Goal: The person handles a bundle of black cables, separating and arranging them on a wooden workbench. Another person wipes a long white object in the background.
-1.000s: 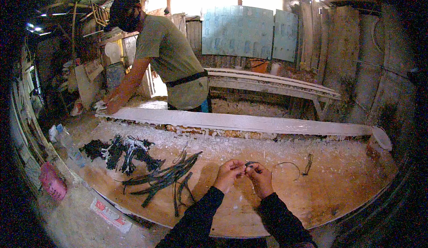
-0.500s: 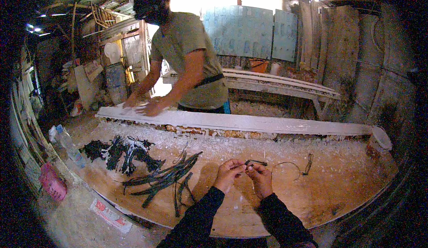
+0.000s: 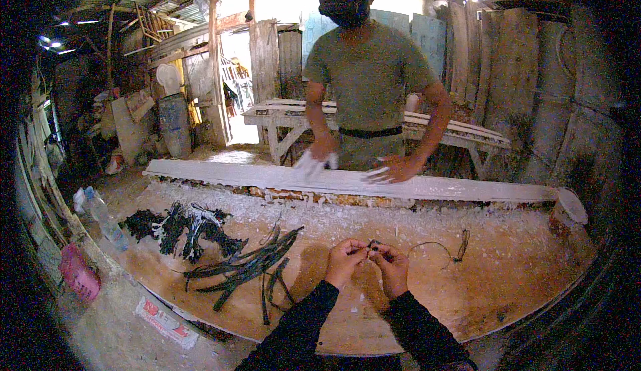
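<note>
Over the wooden table, my left hand (image 3: 344, 262) and my right hand (image 3: 392, 267) meet fingertip to fingertip. Both are pinched on a small dark strip (image 3: 373, 245), mostly covered by the fingers. To the left of my hands lies a loose pile of long black strips (image 3: 250, 269). Farther left sit several bunches of short black and whitish strips (image 3: 187, 229). A thin loop of dark wire or cord (image 3: 459, 251) rests on the tabletop just right of my right hand.
Across the table a person (image 3: 370, 77) with whitened hands leans over a long white-coated beam (image 3: 267, 175). A white-smeared tub (image 3: 567, 212) stands at its right end. At the left edge are a clear plastic bottle (image 3: 107, 219) and a pink bag (image 3: 79, 272). Behind is a bench (image 3: 287, 121).
The person opposite has moved right along the white beam and now faces the table. My hands stay nearly in place; the dark strip between them shows less at its right end.
</note>
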A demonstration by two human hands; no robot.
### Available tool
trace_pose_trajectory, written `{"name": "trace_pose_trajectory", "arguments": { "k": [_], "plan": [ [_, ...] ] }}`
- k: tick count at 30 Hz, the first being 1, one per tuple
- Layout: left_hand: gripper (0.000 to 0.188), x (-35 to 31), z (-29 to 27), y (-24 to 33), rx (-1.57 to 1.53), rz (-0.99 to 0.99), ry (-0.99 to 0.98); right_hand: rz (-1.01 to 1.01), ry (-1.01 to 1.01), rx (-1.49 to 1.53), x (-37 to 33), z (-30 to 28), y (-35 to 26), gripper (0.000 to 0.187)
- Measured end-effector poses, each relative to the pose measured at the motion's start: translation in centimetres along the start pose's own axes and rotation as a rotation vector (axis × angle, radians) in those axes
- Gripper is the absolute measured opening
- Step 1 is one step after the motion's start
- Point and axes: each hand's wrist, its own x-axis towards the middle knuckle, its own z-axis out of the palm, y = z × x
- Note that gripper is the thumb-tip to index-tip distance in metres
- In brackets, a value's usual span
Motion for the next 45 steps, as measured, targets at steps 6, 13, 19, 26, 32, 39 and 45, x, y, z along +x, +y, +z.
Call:
{"name": "trace_pose_trajectory", "arguments": {
  "k": [6, 13, 19, 26, 32, 39, 45],
  "plan": [
    [0.011, 0.4, -0.4, -0.2, 0.053, 0.039, 0.027, -0.003, -0.039, 0.046, 0.0, 0.1, 0.0, 0.02],
    [0.009, 0.3, -0.2, -0.3, 0.026, 0.044, 0.001, 0.006, -0.064, 0.023, 0.0, 0.0, 0.0, 0.018],
    [0.01, 0.0, -0.2, -0.3, 0.117, 0.068, -0.01, -0.093, -0.087, -0.116, -0.2, 0.3, -0.4, 0.015],
    [0.026, 0.8, -0.4, -1.3, 0.081, 0.097, -0.012, -0.327, -0.122, -0.539, -0.1, -0.2, -0.8, 0.011],
    [0.043, 0.7, -0.4, -1.0, 0.097, 0.102, -0.1, -0.59, 0.02, -0.981, -0.2, -0.4, -1.2, 0.013],
    [0.046, 0.3, -1.3, 3.0, 0.303, 0.106, -0.268, -0.259, -0.206, -0.328, 0.2, -0.3, 0.4, 0.009],
    [0.052, -0.2, -1.1, 4.0, 0.295, 0.09, -0.251, -0.003, -0.166, -0.058, -0.2, 0.0, -0.3, 0.006]
  ]
}}
